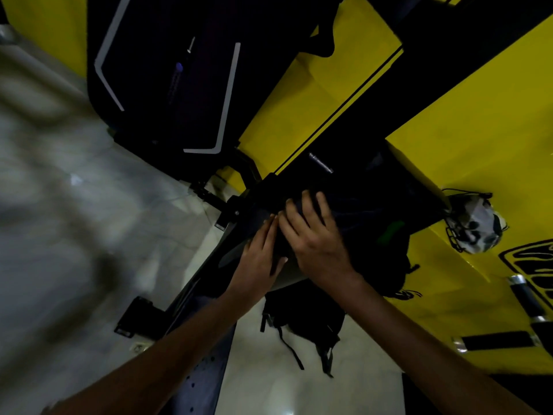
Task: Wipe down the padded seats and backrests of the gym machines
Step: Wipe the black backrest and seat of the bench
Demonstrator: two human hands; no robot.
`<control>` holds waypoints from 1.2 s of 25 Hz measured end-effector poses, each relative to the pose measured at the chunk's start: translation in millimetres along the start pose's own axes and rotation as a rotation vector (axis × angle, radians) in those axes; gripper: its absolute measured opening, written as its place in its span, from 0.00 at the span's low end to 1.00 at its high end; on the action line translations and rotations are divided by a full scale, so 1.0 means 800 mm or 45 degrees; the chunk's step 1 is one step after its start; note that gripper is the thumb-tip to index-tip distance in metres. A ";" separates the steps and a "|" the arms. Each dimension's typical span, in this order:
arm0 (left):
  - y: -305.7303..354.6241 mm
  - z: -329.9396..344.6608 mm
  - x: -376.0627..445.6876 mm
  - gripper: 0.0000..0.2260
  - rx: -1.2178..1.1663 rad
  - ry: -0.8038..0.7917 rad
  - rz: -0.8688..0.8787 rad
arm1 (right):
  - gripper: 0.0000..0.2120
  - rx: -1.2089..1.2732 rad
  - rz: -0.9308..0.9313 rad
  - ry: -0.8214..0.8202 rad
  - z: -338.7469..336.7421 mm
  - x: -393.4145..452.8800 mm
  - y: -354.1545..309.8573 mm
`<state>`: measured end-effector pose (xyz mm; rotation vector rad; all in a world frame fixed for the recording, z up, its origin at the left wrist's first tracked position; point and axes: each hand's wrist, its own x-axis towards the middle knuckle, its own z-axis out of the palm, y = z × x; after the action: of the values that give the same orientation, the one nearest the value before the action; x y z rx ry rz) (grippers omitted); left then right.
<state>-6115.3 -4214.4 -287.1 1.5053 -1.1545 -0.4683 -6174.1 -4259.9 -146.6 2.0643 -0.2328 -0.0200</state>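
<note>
- The dark pad (353, 205) of the machine sits at the centre of my view, between the yellow wall (478, 130) and the pale tiled floor (74, 220). It is tilted, so I lean over to reach it.
- My right hand (314, 235) lies flat on the pad, fingers spread and straight; its grip is released, pressing down on what looks like a dark cloth (299, 202), too dim to be sure.
- My left hand (257, 259) rests just beside it, fingers straight along the pad's edge, touching the right hand; grip also released, I judge to steady the pad.
- A black backpack (302, 319) lies on the floor below the pad.
- A patterned ball in a net (475, 226) hangs against the wall.
- Black markings (532, 265) on the wall at the right are cut off; I cannot read them, and no brand shows on the weight stack cover (167, 85).
</note>
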 end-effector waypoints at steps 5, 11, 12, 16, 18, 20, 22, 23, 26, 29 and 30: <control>-0.043 0.003 -0.014 0.37 0.110 -0.129 -0.081 | 0.20 -0.111 0.237 0.049 0.005 -0.010 -0.002; -0.068 0.004 -0.024 0.39 0.150 -0.181 -0.127 | 0.20 -0.033 0.237 0.106 0.016 -0.002 -0.024; -0.068 0.005 -0.026 0.39 0.139 -0.189 -0.131 | 0.20 -0.052 0.295 0.134 0.016 -0.006 -0.021; -0.086 0.012 -0.034 0.40 0.089 -0.210 -0.149 | 0.19 -0.079 0.195 0.102 0.031 -0.002 -0.065; -0.098 0.014 -0.037 0.42 0.092 -0.218 -0.164 | 0.23 0.016 0.238 0.123 0.033 0.001 -0.071; -0.104 0.017 -0.037 0.44 0.128 -0.225 -0.157 | 0.27 0.001 0.364 0.164 0.034 -0.003 -0.062; -0.113 0.023 -0.040 0.44 0.143 -0.217 -0.152 | 0.24 -0.080 0.386 0.212 0.041 -0.011 -0.072; -0.120 0.027 -0.042 0.44 0.146 -0.214 -0.165 | 0.22 -0.098 0.340 0.185 0.049 -0.012 -0.087; -0.142 0.041 -0.049 0.43 0.137 -0.184 -0.189 | 0.20 -0.047 0.179 0.121 0.067 -0.004 -0.126; -0.160 0.052 -0.053 0.43 0.118 -0.150 -0.202 | 0.19 0.042 0.255 0.221 0.074 -0.007 -0.119; -0.168 0.055 -0.054 0.43 0.125 -0.138 -0.176 | 0.19 0.050 0.312 0.251 0.076 -0.012 -0.116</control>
<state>-6115.5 -4214.6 -435.3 1.6693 -1.1764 -0.6003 -6175.7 -4267.5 -257.6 2.0471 -0.3643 0.3385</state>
